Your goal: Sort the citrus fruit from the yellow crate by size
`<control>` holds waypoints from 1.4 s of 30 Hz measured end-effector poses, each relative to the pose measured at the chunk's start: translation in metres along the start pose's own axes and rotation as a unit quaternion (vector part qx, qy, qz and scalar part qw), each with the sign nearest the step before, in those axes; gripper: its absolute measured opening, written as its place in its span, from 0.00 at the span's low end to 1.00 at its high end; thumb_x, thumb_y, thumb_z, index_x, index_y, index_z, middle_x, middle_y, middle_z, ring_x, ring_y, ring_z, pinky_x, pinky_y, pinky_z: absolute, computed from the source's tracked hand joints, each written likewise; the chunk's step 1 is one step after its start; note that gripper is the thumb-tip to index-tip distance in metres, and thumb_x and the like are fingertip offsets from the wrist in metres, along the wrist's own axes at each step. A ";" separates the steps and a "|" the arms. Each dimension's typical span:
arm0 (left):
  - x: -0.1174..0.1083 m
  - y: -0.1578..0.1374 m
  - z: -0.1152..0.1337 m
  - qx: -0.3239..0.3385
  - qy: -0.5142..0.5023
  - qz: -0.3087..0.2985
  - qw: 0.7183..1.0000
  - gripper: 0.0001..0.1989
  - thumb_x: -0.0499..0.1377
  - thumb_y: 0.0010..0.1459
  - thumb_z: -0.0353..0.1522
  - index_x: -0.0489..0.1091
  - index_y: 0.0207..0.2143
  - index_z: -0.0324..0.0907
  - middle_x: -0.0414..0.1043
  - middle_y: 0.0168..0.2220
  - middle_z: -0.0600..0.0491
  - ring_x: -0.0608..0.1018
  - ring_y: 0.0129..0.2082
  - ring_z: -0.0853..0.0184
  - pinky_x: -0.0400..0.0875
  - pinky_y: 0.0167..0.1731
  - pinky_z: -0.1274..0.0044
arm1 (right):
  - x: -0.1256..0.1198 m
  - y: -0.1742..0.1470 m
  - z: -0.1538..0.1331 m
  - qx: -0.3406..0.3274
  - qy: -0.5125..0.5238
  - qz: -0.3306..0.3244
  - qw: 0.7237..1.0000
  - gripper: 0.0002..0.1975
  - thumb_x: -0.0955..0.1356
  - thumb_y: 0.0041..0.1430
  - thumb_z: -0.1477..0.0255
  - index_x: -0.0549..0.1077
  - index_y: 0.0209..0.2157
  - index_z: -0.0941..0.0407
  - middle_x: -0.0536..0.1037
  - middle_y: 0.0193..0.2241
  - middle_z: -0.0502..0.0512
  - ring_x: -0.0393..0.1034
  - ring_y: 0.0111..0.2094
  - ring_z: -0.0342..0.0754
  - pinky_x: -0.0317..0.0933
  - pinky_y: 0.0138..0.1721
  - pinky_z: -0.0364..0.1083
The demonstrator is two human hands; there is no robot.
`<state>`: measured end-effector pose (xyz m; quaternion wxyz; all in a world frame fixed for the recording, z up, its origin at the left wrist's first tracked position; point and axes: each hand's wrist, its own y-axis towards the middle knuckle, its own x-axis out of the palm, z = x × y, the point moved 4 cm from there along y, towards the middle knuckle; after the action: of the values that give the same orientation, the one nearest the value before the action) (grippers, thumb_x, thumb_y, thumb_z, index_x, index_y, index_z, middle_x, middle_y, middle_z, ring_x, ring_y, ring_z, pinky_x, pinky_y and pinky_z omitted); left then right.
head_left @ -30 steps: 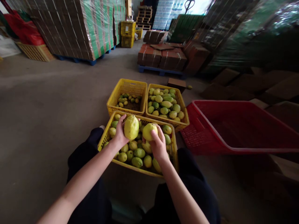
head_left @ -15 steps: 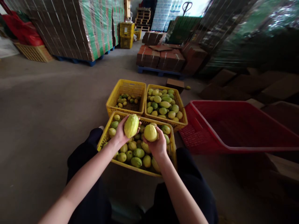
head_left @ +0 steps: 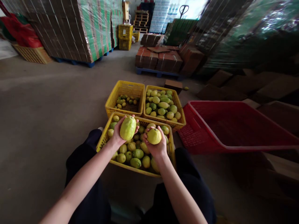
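Observation:
My left hand [head_left: 118,133] is wrapped around a large, oval yellow-green fruit [head_left: 127,128], held nearly upright. Beside it, my right hand [head_left: 158,147] cups a rounder yellow fruit [head_left: 154,136] with its blunt end facing up. Both hands are above the near yellow crate [head_left: 137,171], which is full of green and yellow fruits [head_left: 138,153]. My wrists and fingers hide part of its contents. The two held fruits are apart from each other. The exact kind of fruit is uncertain.
Behind stand a yellow crate [head_left: 109,101] with a few small fruits and another yellow crate [head_left: 181,123] piled with fruit. A large red basket [head_left: 198,124] lies to the right. Bundled flat cardboard [head_left: 169,62] sits on a blue pallet; wrapped stacks [head_left: 70,34] stand farther back.
The left hand has shifted slightly left and lower with its fruit. In the right hand, the fruit has turned and moved slightly right, its blunt end now more visible.

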<state>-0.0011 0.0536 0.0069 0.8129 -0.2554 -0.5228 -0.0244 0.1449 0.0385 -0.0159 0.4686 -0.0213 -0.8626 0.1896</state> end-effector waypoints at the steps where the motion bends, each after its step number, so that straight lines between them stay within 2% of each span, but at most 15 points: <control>1: -0.001 0.001 0.000 0.001 0.003 -0.005 1.000 0.16 0.49 0.66 0.35 0.75 0.42 0.38 0.80 0.31 0.48 0.82 0.30 0.63 0.77 0.30 0.74 | 0.000 0.000 -0.001 -0.006 0.004 -0.008 1.000 0.11 0.68 0.56 0.63 0.73 0.26 0.56 0.77 0.22 0.50 0.69 0.20 0.44 0.61 0.18 0.41; 5: -0.008 0.004 0.000 0.002 0.018 -0.034 0.999 0.15 0.51 0.64 0.35 0.75 0.35 0.38 0.79 0.28 0.50 0.80 0.23 0.65 0.74 0.24 0.76 | 0.002 -0.003 -0.002 -0.030 -0.019 -0.074 0.997 0.13 0.69 0.55 0.63 0.72 0.22 0.56 0.74 0.20 0.50 0.67 0.18 0.44 0.59 0.15 0.41; 10: -0.011 0.003 -0.002 -0.002 0.054 -0.069 0.996 0.16 0.52 0.63 0.36 0.74 0.29 0.37 0.78 0.25 0.49 0.78 0.20 0.63 0.71 0.19 0.76 | 0.006 -0.009 -0.002 -0.058 -0.067 -0.141 0.986 0.15 0.68 0.56 0.63 0.73 0.20 0.57 0.72 0.18 0.52 0.65 0.18 0.44 0.58 0.15 0.41; 14: -0.010 0.001 -0.002 0.000 0.060 -0.071 0.996 0.17 0.51 0.63 0.36 0.74 0.27 0.37 0.77 0.24 0.49 0.78 0.19 0.63 0.70 0.19 0.75 | 0.007 -0.010 -0.002 -0.062 -0.074 -0.162 0.982 0.16 0.68 0.56 0.62 0.74 0.20 0.57 0.72 0.18 0.52 0.65 0.17 0.44 0.58 0.15 0.41; 17: -0.008 0.000 -0.003 -0.009 0.045 -0.054 0.997 0.17 0.51 0.64 0.36 0.74 0.29 0.37 0.76 0.24 0.49 0.77 0.20 0.64 0.72 0.21 0.75 | 0.006 -0.009 -0.002 -0.049 -0.063 -0.154 0.985 0.17 0.67 0.57 0.62 0.73 0.20 0.57 0.72 0.19 0.52 0.65 0.18 0.44 0.59 0.16 0.41; 20: -0.005 0.000 -0.004 -0.013 0.002 -0.020 1.000 0.17 0.51 0.65 0.38 0.75 0.34 0.38 0.78 0.27 0.50 0.79 0.23 0.65 0.76 0.28 0.73 | 0.005 -0.006 -0.002 -0.028 -0.037 -0.120 0.992 0.18 0.66 0.59 0.59 0.75 0.24 0.57 0.75 0.21 0.53 0.67 0.19 0.44 0.59 0.16 0.41; 24: -0.001 0.001 -0.005 0.019 -0.080 -0.009 0.997 0.18 0.49 0.67 0.38 0.75 0.45 0.40 0.80 0.37 0.48 0.82 0.36 0.62 0.78 0.40 0.69 | 0.000 -0.002 0.001 -0.006 0.022 -0.042 0.999 0.16 0.65 0.60 0.58 0.77 0.34 0.56 0.80 0.29 0.53 0.69 0.22 0.44 0.62 0.19 0.41; 26: -0.003 0.003 -0.004 0.028 -0.108 0.005 0.994 0.18 0.49 0.66 0.38 0.73 0.50 0.42 0.79 0.41 0.47 0.82 0.40 0.61 0.78 0.42 0.68 | -0.002 -0.001 0.002 -0.008 0.051 -0.012 0.999 0.13 0.66 0.60 0.60 0.76 0.37 0.55 0.81 0.31 0.52 0.70 0.24 0.43 0.65 0.22 0.41; 30: -0.018 0.009 -0.002 0.042 -0.169 0.116 0.978 0.18 0.51 0.65 0.37 0.71 0.52 0.39 0.78 0.37 0.46 0.82 0.37 0.63 0.80 0.35 0.74 | -0.007 0.002 0.003 -0.022 0.071 0.024 0.997 0.09 0.68 0.56 0.64 0.75 0.36 0.54 0.82 0.35 0.52 0.75 0.31 0.45 0.69 0.30 0.42; 33: -0.029 0.012 0.003 0.056 -0.184 0.181 0.965 0.15 0.53 0.63 0.35 0.71 0.49 0.40 0.77 0.34 0.48 0.81 0.33 0.64 0.80 0.31 0.74 | -0.018 0.008 0.011 -0.004 0.056 0.056 0.997 0.07 0.68 0.52 0.69 0.75 0.34 0.54 0.82 0.34 0.54 0.77 0.36 0.48 0.71 0.34 0.44; 37: -0.039 0.005 0.026 0.088 -0.171 0.229 0.954 0.11 0.54 0.60 0.34 0.72 0.43 0.39 0.75 0.31 0.50 0.81 0.29 0.64 0.79 0.28 0.74 | -0.047 0.016 0.040 0.072 0.014 0.178 0.981 0.05 0.65 0.54 0.71 0.73 0.29 0.55 0.79 0.24 0.52 0.75 0.28 0.47 0.70 0.29 0.45; 42: -0.048 -0.016 0.075 0.164 -0.198 0.239 0.936 0.09 0.53 0.61 0.34 0.72 0.39 0.42 0.75 0.30 0.52 0.80 0.29 0.65 0.79 0.26 0.77 | -0.082 0.010 0.083 0.170 -0.081 0.253 0.949 0.06 0.65 0.58 0.71 0.69 0.28 0.56 0.74 0.20 0.51 0.72 0.21 0.46 0.64 0.21 0.42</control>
<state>-0.0911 0.0618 -0.0040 0.7056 -0.2355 -0.5932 0.3078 0.1213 0.0050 -0.1257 0.3306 -0.1436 -0.8190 0.4465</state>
